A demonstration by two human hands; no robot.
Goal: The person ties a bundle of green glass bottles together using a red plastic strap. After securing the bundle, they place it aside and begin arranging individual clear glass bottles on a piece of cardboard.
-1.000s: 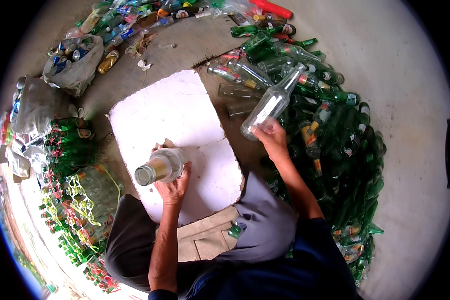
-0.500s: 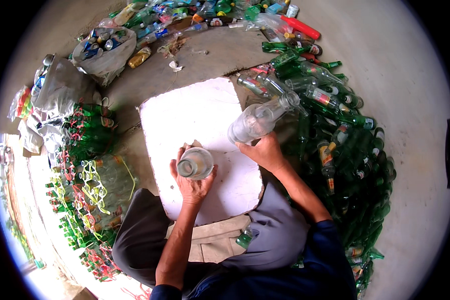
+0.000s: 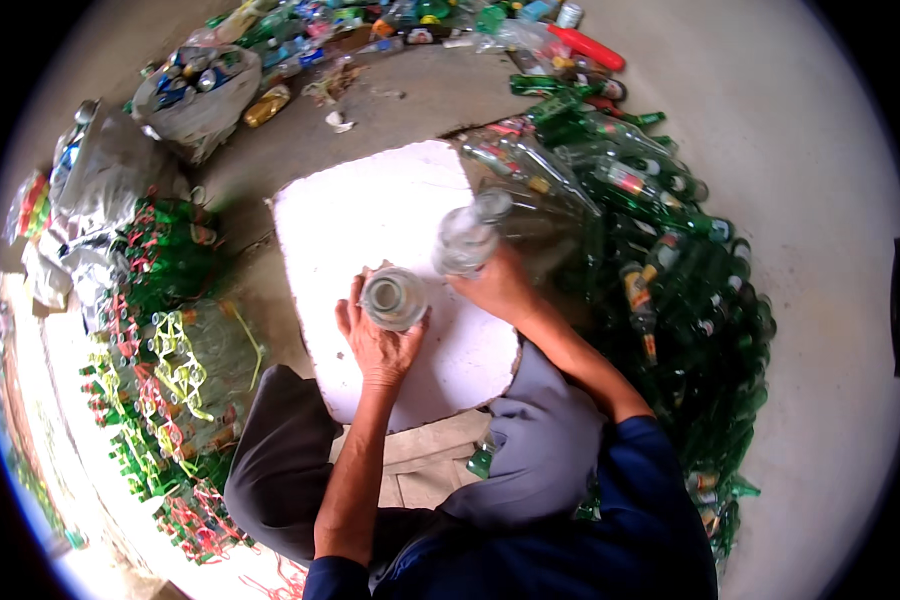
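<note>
While tied bundles of green bottles (image 3: 170, 275) stand at the far left, with bottles in yellow string (image 3: 185, 375) just beside them, a pale bag (image 3: 205, 125) full of cans sits a little beyond. Next comes a white board (image 3: 370, 210) in front of the person, and over it the left hand (image 3: 380, 350) grasps a clear bottle (image 3: 395, 302), its fingers and thumb around the sides. That bottle leaned toward the lower left a second ago; now it is close to upright, its mouth facing up, though I cannot tell whether its base touches the board. Farther right, the right hand (image 3: 498, 285) grips a second clear bottle (image 3: 465, 242), slightly blurred, its neck tilted toward the upper right. This one was held out over the heap a second ago and has come inward, so that it is now over the board's right edge, near the first bottle but apart from it. Beyond the right forearm, the heap of mostly green bottles (image 3: 705, 330) spreads across the floor, lying at many angles, with a red bottle (image 3: 585, 47) near its far end.
</note>
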